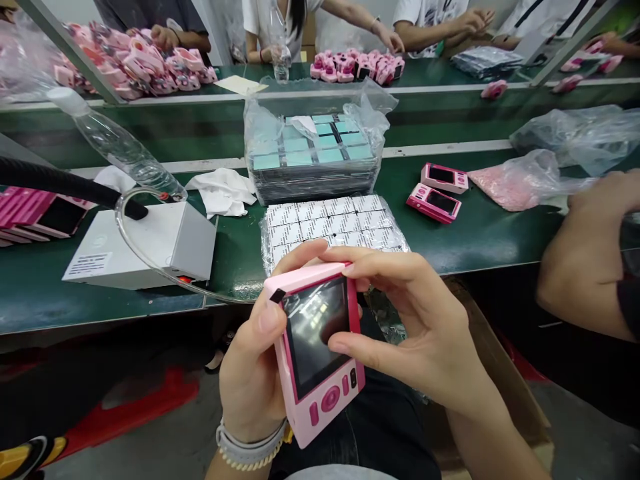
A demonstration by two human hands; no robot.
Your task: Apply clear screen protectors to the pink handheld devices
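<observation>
Toward six o'clock in the head view, my left hand (253, 373) clasps the pink device (314, 377) above my lap (345, 437). My right hand (417, 317) rests at its upper right edge, thumb over the screen (310, 320); whether it also grips, I cannot tell. If my left thumb loosens, the device could slide out and fall; if my right thumb drags, it could smear the screen.

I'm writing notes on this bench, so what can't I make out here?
In the head view:
- Back of the pink gadget: turned away.
- Some fingers of the left hand: behind the gadget.
- Print on the label of the white box: too small.
- Pink stack: cut off by left edge.
- Co-worker's arm: blurred, cut off by right edge.
</observation>
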